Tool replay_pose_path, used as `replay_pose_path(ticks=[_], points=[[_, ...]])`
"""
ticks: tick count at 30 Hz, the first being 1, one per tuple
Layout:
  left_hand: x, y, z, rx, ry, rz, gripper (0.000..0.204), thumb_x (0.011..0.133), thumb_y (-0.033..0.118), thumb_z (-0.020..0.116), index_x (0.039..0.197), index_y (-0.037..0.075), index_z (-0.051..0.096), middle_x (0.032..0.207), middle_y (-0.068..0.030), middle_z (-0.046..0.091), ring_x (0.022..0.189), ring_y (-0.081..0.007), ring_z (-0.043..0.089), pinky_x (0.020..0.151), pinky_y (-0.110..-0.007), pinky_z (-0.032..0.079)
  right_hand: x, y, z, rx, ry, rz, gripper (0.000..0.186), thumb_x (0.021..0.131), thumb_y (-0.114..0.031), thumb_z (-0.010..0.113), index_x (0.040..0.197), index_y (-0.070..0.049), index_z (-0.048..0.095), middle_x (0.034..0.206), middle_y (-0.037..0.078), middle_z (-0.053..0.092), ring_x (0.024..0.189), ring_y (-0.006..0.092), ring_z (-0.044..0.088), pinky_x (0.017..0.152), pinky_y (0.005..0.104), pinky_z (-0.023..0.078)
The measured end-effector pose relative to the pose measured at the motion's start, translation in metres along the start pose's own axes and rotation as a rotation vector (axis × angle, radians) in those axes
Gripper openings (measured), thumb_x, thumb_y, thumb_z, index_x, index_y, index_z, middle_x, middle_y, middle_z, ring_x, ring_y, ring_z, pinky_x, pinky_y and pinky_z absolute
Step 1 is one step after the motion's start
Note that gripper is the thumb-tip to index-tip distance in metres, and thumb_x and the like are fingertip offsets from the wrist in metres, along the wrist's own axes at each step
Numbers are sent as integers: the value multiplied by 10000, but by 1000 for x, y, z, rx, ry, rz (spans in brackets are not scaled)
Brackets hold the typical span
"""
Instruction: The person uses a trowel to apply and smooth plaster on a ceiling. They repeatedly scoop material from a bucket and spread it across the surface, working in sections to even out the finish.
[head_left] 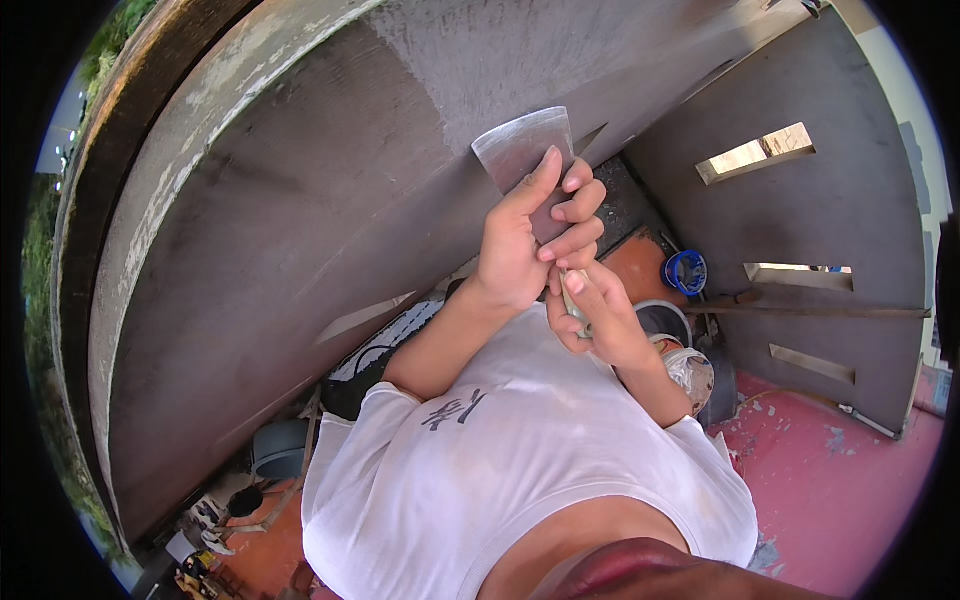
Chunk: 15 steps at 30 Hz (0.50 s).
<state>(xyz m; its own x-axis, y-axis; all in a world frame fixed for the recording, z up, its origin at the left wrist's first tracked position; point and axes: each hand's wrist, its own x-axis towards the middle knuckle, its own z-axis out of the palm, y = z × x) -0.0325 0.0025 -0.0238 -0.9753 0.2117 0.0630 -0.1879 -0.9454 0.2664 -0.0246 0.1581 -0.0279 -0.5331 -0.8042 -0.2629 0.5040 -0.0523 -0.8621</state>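
Observation:
A wide metal putty knife (528, 138) is held up before my chest, its flared blade edge pointing up toward the grey panel. My left hand (520, 235) grips the blade, thumb pressed on its near face and fingers curled around the right side. Just below and to the right, my right hand (605, 310) is closed around the pale handle (577, 295). The two hands meet where blade and handle join, and my fingers hide most of that joint. Behind the blade, the large dark panel (270, 210) bears a lighter grey coated patch (455, 50).
On the right stands a dark wall (835, 200) with several slot openings and a ledge (820, 312). Near its foot are a blue-rimmed bucket (686, 272) and a plastic-covered container (690, 375). A grey tub (280, 450) sits lower left. The pink floor (830, 490) has flaked spots.

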Motion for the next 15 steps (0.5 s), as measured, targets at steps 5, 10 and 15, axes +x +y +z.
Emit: replay_pose_path(ticks=[5, 10, 15], points=[[0, -43, -45, -151, 235, -15, 280, 1004, 333, 366, 821, 121, 368, 670, 38, 312, 464, -47, 268, 434, -210, 275, -12, 23, -29, -11, 110, 183, 300, 1013, -358, 405, 943, -71, 457, 625, 0, 410, 430, 65, 326, 390, 217, 244], [1, -9, 19, 279, -129, 38, 258, 1002, 300, 330, 831, 110, 367, 650, 25, 320, 450, -40, 257, 413, -197, 285, -12, 0, -6, -15, -21, -125, 296, 1003, -336, 440, 1039, -47, 492, 627, -1, 421, 463, 55, 332, 399, 210, 257], [10, 39, 61, 308, -340, 107, 234, 1010, 271, 288, 901, 89, 385, 700, 8, 355, 438, -58, 283, 418, -215, 332, 7, -48, 29, 43, -98, -213, 338, 994, -350, 453, 1047, -19, 500, 609, 6, 424, 460, 53, 321, 393, 208, 251]])
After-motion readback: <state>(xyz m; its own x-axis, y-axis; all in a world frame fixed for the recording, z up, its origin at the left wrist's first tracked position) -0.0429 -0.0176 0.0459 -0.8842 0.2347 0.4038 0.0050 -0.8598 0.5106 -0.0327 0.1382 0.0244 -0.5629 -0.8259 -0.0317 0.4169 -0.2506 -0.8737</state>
